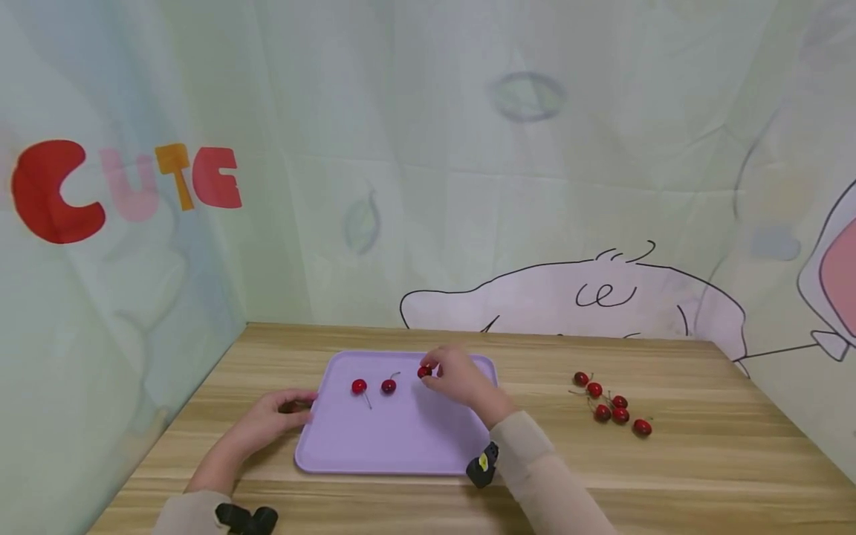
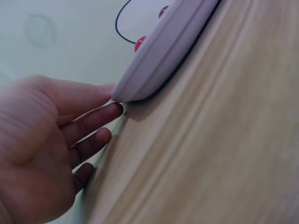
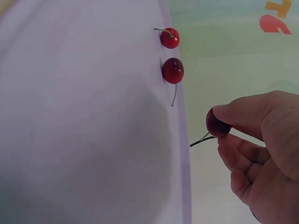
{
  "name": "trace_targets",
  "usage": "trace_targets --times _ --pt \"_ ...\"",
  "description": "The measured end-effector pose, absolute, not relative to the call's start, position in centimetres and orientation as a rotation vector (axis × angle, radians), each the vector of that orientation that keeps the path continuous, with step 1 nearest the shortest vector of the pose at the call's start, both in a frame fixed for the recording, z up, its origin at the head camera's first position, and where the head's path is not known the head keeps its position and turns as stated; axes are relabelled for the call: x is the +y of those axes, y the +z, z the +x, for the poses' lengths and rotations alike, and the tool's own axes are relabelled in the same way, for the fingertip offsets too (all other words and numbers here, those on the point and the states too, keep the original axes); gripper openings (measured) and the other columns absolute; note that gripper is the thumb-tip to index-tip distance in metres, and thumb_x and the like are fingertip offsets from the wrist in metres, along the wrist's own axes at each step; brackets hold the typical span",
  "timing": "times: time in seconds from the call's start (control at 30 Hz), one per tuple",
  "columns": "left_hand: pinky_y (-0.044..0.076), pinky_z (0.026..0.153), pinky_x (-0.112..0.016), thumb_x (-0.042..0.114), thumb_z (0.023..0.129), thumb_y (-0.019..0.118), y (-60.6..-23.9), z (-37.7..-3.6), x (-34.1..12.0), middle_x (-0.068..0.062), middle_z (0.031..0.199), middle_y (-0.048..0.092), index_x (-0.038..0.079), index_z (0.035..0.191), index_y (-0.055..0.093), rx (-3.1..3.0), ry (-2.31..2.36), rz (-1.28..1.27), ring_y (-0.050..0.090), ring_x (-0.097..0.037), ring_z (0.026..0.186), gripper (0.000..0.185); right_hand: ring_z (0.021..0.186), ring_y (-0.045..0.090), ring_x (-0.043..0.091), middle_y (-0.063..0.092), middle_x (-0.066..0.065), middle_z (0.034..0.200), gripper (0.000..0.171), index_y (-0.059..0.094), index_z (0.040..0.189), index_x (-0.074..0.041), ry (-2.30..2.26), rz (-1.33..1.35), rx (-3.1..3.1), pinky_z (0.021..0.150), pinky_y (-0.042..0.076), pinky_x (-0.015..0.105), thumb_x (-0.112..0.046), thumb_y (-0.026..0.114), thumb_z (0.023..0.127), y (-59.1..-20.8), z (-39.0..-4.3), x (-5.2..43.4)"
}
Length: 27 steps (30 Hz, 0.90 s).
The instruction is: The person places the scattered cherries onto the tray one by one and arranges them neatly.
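On the purple tray (image 1: 394, 446) lie two red cherries with stems, a brighter one (image 1: 359, 386) at the left and a darker one (image 1: 388, 386) beside it. My right hand (image 1: 461, 379) is over the tray's far right part, pinching a dark red cherry (image 3: 216, 125) between thumb and fingers. Its stem sticks out from the fingertips in the right wrist view. At the tray's left edge, my left hand (image 1: 264, 423) holds the rim, thumb on the upper side and index fingertip just under it, as the left wrist view shows.
Several more cherries (image 1: 620, 414) lie in a loose group on the wooden table (image 1: 722, 461), right of the tray. A printed curtain (image 1: 428, 163) with cartoon drawings and coloured letters hangs behind and along the sides.
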<state>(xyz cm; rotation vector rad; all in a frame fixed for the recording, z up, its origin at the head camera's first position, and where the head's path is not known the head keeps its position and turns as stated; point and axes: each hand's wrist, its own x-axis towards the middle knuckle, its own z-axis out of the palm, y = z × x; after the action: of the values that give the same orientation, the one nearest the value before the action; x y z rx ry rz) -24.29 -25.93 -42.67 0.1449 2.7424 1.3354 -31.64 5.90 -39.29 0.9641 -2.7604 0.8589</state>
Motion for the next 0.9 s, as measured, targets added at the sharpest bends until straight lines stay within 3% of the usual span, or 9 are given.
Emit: trace_targets --times 0.3,0.9 --pt "0.044 0.096 -0.051 0.013 0.09 0.065 -42.6 -24.2 -25.9 -0.022 0.125 0.059 -0.005 0.127 0.058 2.745 1.334 0.148 0.055 -0.032 0.11 0.041 0.085 0.056 0.016 0.063 0.005 0.093 0.02 0.071 0.105 -0.002 0.933 0.874 -2.888 0.074 0.05 0.028 -0.009 0.07 0.085 -39.8 -31.6 5.0" --pt "0.044 0.095 -0.05 0.014 0.09 0.065 -42.5 -24.2 -25.9 -0.021 0.124 0.06 -0.005 0.127 0.058 2.733 1.354 0.13 0.055 -0.031 0.11 0.042 0.083 0.06 0.021 0.067 0.01 0.086 0.019 0.07 0.097 0.003 0.888 0.942 -2.883 0.076 0.051 0.032 -0.002 0.071 0.079 -40.8 -31.8 4.3"
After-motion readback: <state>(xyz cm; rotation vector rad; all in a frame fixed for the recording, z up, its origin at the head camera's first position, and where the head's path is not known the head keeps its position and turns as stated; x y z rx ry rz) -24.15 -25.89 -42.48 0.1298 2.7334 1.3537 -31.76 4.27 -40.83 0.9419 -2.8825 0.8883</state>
